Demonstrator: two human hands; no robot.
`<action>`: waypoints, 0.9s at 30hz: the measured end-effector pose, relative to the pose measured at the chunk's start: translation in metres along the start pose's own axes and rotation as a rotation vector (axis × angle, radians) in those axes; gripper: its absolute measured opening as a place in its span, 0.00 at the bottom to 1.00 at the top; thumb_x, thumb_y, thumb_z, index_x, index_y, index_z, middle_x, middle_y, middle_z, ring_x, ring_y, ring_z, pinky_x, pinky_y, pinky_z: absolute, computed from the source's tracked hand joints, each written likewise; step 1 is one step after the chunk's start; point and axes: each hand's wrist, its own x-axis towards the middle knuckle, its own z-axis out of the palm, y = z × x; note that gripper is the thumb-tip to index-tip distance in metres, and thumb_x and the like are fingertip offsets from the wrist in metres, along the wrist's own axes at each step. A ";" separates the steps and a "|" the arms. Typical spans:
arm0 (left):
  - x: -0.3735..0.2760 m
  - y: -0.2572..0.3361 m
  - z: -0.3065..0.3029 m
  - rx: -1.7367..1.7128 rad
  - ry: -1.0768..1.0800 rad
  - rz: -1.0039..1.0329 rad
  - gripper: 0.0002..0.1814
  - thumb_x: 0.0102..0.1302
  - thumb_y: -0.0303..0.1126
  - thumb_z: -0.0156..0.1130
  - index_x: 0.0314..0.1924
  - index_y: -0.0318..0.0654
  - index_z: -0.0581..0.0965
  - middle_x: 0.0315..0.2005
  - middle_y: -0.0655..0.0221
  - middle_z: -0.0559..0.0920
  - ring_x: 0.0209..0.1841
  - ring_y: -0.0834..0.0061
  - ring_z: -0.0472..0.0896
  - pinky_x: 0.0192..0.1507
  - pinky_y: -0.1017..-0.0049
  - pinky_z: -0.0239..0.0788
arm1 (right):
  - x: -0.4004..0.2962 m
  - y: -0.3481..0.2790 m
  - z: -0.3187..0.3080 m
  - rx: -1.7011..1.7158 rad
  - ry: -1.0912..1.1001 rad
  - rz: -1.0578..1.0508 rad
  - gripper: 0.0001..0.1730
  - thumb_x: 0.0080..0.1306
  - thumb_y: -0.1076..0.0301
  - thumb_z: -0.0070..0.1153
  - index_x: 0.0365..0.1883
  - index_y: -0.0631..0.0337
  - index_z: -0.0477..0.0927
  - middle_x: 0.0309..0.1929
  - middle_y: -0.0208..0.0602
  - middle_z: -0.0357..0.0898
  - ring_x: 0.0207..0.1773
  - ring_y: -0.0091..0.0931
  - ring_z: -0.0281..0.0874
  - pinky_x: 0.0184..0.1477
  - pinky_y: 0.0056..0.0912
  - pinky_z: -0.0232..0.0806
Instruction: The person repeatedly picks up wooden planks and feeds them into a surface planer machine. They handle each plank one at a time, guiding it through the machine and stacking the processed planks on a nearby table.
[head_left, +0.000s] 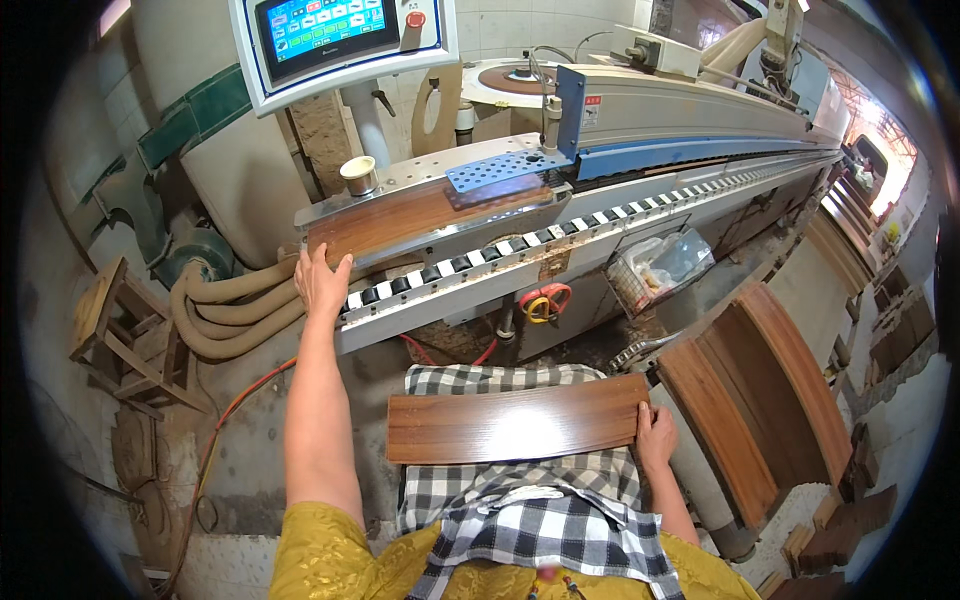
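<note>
My left hand rests against the near left end of a brown wood-grain board, its fingers spread. That board lies on the infeed table of an edge banding machine, and its far end passes under a blue perforated guard plate. Across my lap lies a second wood-grain board, over a black-and-white checked apron. My right hand grips this board by its right end, thumb on top. The fingers beneath it are hidden.
A conveyor track with black and white pads runs along the machine's front. Below it hang scissors and a wire basket. More boards lie on rollers at right. At left are a wooden stool, hoses and a control screen.
</note>
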 end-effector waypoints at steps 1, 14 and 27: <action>0.000 0.000 0.001 0.008 0.007 -0.006 0.34 0.57 0.51 0.61 0.60 0.41 0.69 0.64 0.48 0.60 0.67 0.51 0.56 0.67 0.57 0.46 | 0.001 0.000 -0.001 0.008 0.002 0.013 0.19 0.65 0.55 0.53 0.31 0.66 0.76 0.30 0.49 0.77 0.35 0.43 0.75 0.39 0.42 0.65; -0.004 0.007 -0.004 0.054 0.010 -0.051 0.34 0.57 0.52 0.61 0.60 0.42 0.70 0.63 0.51 0.63 0.66 0.53 0.58 0.66 0.57 0.46 | 0.019 0.000 -0.019 1.128 -0.515 0.640 0.12 0.66 0.61 0.52 0.42 0.57 0.73 0.36 0.28 0.76 0.33 0.21 0.76 0.32 0.28 0.75; -0.006 0.009 -0.006 0.077 0.003 -0.089 0.33 0.58 0.51 0.59 0.60 0.43 0.69 0.63 0.54 0.64 0.67 0.56 0.57 0.66 0.57 0.46 | 0.017 -0.004 -0.018 1.100 -0.554 0.622 0.10 0.65 0.61 0.52 0.40 0.56 0.75 0.32 0.25 0.77 0.31 0.18 0.76 0.28 0.23 0.72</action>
